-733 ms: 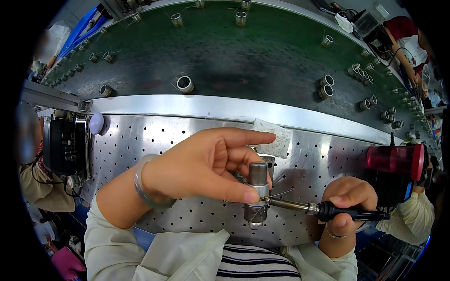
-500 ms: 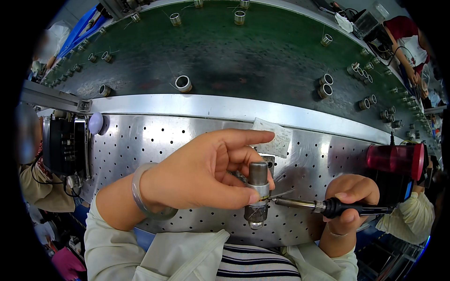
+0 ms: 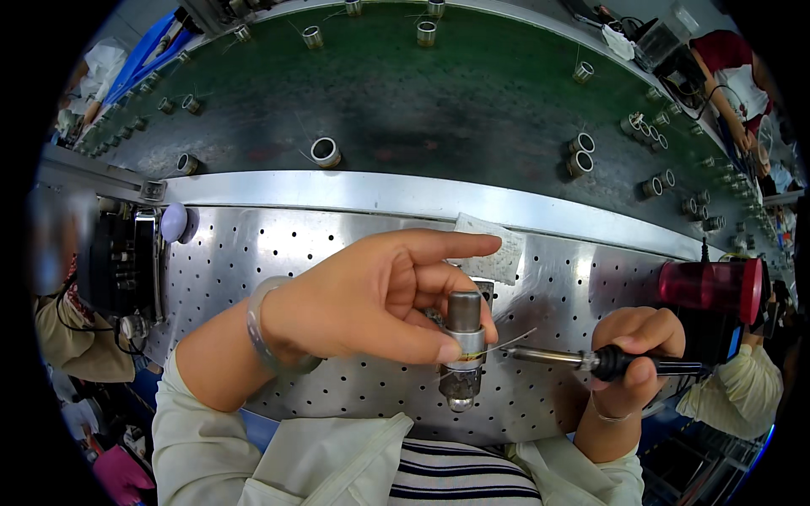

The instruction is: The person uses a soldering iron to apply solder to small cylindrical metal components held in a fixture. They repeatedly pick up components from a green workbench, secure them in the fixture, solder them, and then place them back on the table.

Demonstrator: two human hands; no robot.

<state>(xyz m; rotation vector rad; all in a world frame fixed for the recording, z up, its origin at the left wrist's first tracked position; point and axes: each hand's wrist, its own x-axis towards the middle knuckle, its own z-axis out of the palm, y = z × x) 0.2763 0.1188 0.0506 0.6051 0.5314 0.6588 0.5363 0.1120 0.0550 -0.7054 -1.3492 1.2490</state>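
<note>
My left hand (image 3: 380,304) pinches a short silvery metal ring (image 3: 470,341) between thumb and fingers, index finger stretched out above. The ring sits around an upright metal post (image 3: 465,312), which has a darker lower part with a rounded shiny end. A yellowish band runs around the ring's lower edge, and a thin wire lead (image 3: 516,339) sticks out from it to the right. My right hand (image 3: 645,346) is closed around the black handle of a soldering iron (image 3: 548,356). The iron's tip points left, just apart from the ring and below the wire's free end.
Beyond the perforated metal worktable (image 3: 278,244) runs a green conveyor belt (image 3: 371,93) carrying several metal rings with wires. A crumpled whitish sheet (image 3: 494,249) lies behind the post. At right stands a red translucent container (image 3: 709,282); at left, a purple knob (image 3: 174,222). Other people sit at both sides.
The soldering iron's tip has drawn back to the right, off the ring's lower edge. The wire lead now slants further up. Rings on the belt have shifted slightly left.
</note>
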